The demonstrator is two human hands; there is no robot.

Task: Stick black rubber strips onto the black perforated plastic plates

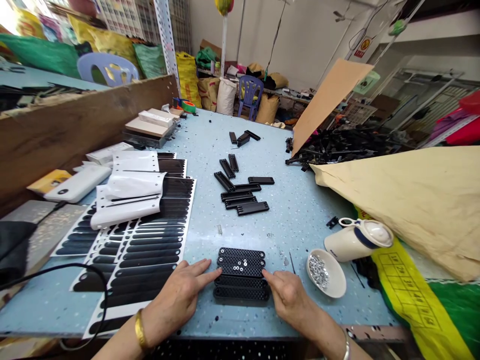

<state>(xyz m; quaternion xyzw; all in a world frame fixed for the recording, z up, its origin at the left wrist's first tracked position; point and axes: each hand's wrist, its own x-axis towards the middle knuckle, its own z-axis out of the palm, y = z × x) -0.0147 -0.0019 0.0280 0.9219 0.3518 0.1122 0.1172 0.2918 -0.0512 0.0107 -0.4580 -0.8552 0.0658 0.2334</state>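
Observation:
Several black textured plastic strips [242, 282] lie side by side near the table's front edge. Small silvery rings [240, 266] rest loose on the middle strips, and a few sit at the strips' ends. My left hand [182, 287] lies at the left of the row, fingers stretched out, its index fingertip touching the left end of a middle strip. Opposite it, my right hand [288, 292] points its index finger onto the right end of that strip, the other fingers bent. Neither hand appears to grip anything. To the right stands a white bowl [339, 280] of silvery rings [318, 272].
Sheets of black strip stickers [150, 250] cover the table's left, under crumpled white backing [131, 200]. Bundles of black strips [253, 208] lie farther back. A white lidded mug [356, 240] stands behind the bowl. Black parts [337, 145] pile up beside cardboard [330, 100] at right.

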